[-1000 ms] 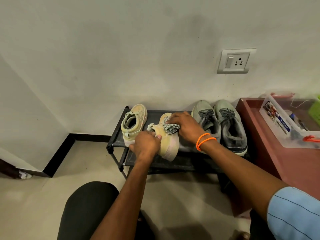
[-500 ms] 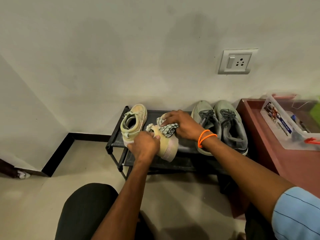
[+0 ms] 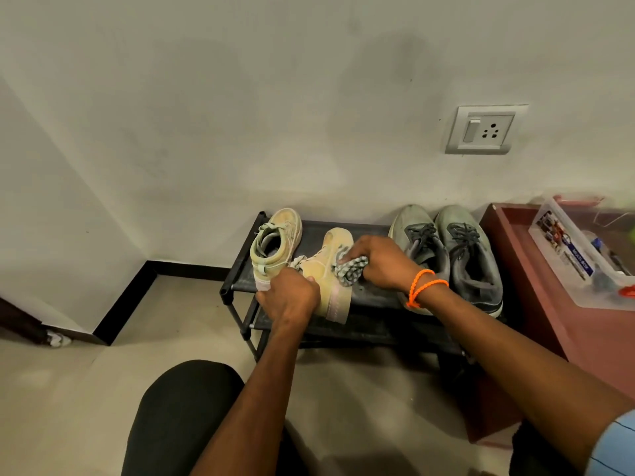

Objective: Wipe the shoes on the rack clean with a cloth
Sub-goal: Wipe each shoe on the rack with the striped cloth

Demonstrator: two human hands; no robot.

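Head view: left hand (image 3: 288, 297) grips beige shoe (image 3: 330, 269); right hand (image 3: 381, 261) presses bunched cloth (image 3: 350, 271) against it

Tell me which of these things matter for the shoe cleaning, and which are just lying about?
Part of the job:
- checked cloth, gripped by the right hand
- tan shoe, held tilted by the left hand
- second tan shoe
- grey pair of shoes
- black rack

Just lying about:
- wall socket
- clear plastic box on the red-brown cabinet

off-white scuffed wall (image 3: 240, 97), socket plate (image 3: 485, 129), black skirting (image 3: 127, 304), beige floor (image 3: 68, 389), maroon cabinet (image 3: 536, 297) at right
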